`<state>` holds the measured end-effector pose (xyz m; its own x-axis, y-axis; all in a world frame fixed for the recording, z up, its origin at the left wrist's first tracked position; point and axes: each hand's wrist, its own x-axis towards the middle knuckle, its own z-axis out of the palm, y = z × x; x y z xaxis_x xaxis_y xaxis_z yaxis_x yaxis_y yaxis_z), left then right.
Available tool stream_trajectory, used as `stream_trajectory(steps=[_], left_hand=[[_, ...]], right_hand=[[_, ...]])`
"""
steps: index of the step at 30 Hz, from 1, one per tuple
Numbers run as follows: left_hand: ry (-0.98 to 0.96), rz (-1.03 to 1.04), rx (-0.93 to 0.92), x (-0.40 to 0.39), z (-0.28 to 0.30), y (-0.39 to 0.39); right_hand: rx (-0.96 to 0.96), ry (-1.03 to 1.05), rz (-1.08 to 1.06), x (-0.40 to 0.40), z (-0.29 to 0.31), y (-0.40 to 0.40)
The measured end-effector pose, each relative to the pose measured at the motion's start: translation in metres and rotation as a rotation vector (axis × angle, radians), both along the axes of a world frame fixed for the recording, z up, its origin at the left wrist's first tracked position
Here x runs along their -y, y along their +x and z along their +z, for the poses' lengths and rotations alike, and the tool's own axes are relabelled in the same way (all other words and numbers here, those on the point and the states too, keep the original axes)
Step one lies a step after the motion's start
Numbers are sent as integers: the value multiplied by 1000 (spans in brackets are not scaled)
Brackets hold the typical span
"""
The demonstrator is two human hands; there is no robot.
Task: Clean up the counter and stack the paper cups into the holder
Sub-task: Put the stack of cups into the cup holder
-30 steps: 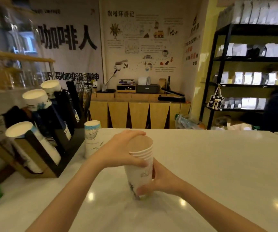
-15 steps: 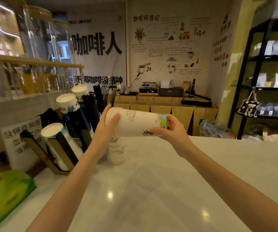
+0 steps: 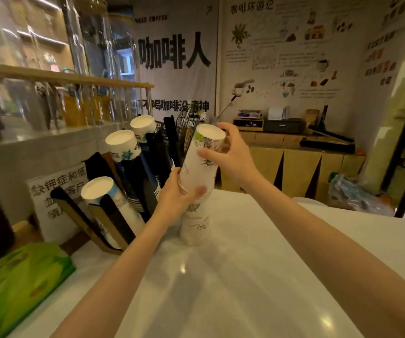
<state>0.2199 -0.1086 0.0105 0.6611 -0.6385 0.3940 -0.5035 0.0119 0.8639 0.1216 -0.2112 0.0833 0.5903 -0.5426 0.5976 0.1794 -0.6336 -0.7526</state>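
Beside holder (image 3: 113, 223), over desk (image 3: 245, 276): left hand (image 3: 177, 198) and right hand (image 3: 230, 157) both gripped inverted cup stack (image 3: 200, 167), lowered onto lone upturned cup (image 3: 195, 225). Holder slots looked part-filled; loading stack remained.

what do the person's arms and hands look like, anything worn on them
Both forearms are bare to the frame's edge: no sleeves, gloves, watch or bracelets show. The left hand and right hand show no rings, and the visible fingernails look short and unpainted.
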Motion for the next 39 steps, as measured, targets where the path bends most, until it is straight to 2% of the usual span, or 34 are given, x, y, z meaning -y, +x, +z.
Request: stream_trajectory(steps=[4,11,20,23,28,31,34,39], left_hand=[[40,-30,-59,5,-34,8],[191,45,-120,7,-79,10],[251,88,-156,-1,-99,3],[261,95,-160,-2,-98,0],[183,67,-233,-4,-94,-8],[153,71,-230,-9,-91,-16],[147,86,-200,-17,-75,-22],[48,176,61,-36,-15,-32]], right_hand=[[-90,-1,-7,9,-30,15],[-217,65,20,16,-73,25],[-260,114,85,9,-88,33],[-313,268,109,11,-93,28],[-551,642,181,12,-123,11],[-553,766,284,4,-137,3],[-523,763,298,-3,-126,-6],[-313,682,331,-20,-75,-18]])
